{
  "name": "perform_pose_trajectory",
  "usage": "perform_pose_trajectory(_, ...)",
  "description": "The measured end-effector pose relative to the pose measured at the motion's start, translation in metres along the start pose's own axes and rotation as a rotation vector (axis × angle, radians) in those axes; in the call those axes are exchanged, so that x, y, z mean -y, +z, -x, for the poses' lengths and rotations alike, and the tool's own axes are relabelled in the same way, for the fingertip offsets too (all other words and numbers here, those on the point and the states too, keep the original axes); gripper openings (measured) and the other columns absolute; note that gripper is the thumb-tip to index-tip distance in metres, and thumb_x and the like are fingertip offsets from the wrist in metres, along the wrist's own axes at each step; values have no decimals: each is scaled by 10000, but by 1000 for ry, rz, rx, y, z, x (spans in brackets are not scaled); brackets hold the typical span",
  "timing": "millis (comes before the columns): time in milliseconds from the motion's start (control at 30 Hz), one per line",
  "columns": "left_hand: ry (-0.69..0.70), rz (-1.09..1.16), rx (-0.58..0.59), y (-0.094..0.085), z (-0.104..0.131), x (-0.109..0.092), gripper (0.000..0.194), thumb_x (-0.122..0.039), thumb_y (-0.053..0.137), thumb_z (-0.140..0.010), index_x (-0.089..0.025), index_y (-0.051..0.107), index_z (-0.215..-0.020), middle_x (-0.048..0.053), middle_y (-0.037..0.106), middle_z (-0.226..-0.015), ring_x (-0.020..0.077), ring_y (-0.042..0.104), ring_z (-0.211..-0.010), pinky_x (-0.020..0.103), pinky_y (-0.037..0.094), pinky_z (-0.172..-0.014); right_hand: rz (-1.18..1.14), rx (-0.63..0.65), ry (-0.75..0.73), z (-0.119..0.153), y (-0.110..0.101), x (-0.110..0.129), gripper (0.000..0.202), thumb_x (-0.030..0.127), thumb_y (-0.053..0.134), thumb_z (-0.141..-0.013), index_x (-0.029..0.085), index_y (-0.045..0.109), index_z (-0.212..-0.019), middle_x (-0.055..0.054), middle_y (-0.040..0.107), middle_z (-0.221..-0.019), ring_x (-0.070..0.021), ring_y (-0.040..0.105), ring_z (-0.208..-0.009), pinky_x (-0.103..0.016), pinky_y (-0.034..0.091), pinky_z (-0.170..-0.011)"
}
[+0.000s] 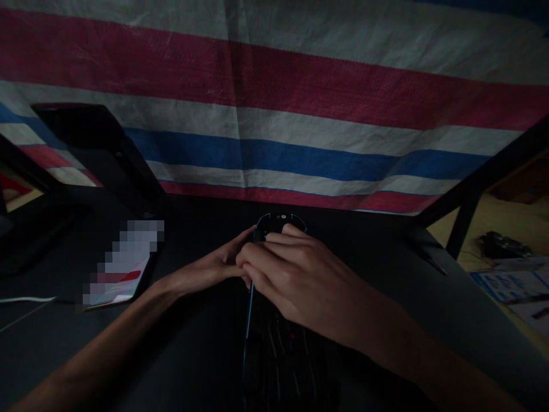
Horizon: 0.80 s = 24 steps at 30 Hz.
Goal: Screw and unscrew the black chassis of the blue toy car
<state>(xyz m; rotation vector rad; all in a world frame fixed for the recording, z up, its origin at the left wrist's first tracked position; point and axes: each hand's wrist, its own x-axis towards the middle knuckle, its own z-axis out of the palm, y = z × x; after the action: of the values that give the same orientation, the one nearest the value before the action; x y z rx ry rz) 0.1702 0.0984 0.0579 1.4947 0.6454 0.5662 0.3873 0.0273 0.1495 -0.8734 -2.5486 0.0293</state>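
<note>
A long black device with thin blue edging [278, 366] lies on the dark table, pointing away from me; it looks like a toy car chassis, but the dim light leaves its kind unsure. Along its left edge, my left hand [225, 260] is closed around the side near the far end, its fingertips partly hidden. My right hand [295, 269] rests over the top of the same end. Its fingers are curled down and pressed together, and whatever lies under them is hidden. A small red spot shows on the device just below the right hand.
To the left lies a lit phone [122, 266], its screen blurred out, near a white cable [28, 299]. A dark upright stand [103, 149] rises behind it. On the right is a thin tool with a metal tip [435, 264]. A striped sheet [274, 103] hangs behind the table.
</note>
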Motion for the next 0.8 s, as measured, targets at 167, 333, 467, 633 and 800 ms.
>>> perform_pose_trajectory(167,-57,31,16,4,2,-9,937,-312,777,-939,-312,286,-1737,121,667,-1469,298,707,-1088,411,609,-903,-2,32,107,-1,4,-4,187,248,514,-1147,173,654,-1048,-22,755,-901,-182,691,-845,-343,431,-873)
perform_pose_trajectory(333,-40,67,34,6,-2,-6,820,-340,778,-985,-307,382,-1702,133,649,-1477,317,680,-1162,402,601,-879,-142,23,182,1,-3,-7,132,199,475,-1135,206,599,-1179,-37,769,-1073,-196,705,-983,-364,430,-978)
perform_pose_trajectory(467,-51,127,76,4,-4,0,960,-324,770,-997,-352,187,-1759,155,512,-1662,366,594,-1350,383,597,-865,-283,-157,350,23,-22,-28,135,262,462,-1146,246,546,-1041,-5,711,-1001,-175,656,-928,-313,444,-859)
perform_pose_trajectory(633,-120,110,-4,4,0,4,952,-388,745,-1024,-386,138,-1758,111,297,-1811,360,617,-1334,414,590,-911,-276,14,653,77,-26,-78,377,402,217,-1169,257,451,-912,-5,606,-887,-176,565,-801,-316,439,-774)
perform_pose_trajectory(800,-148,120,-72,5,2,7,882,-439,758,-1015,-424,248,-1734,48,241,-1837,349,658,-1288,446,598,-959,-249,322,646,105,6,-96,294,212,388,-1084,233,529,-826,1,635,-793,-160,594,-726,-297,421,-725)
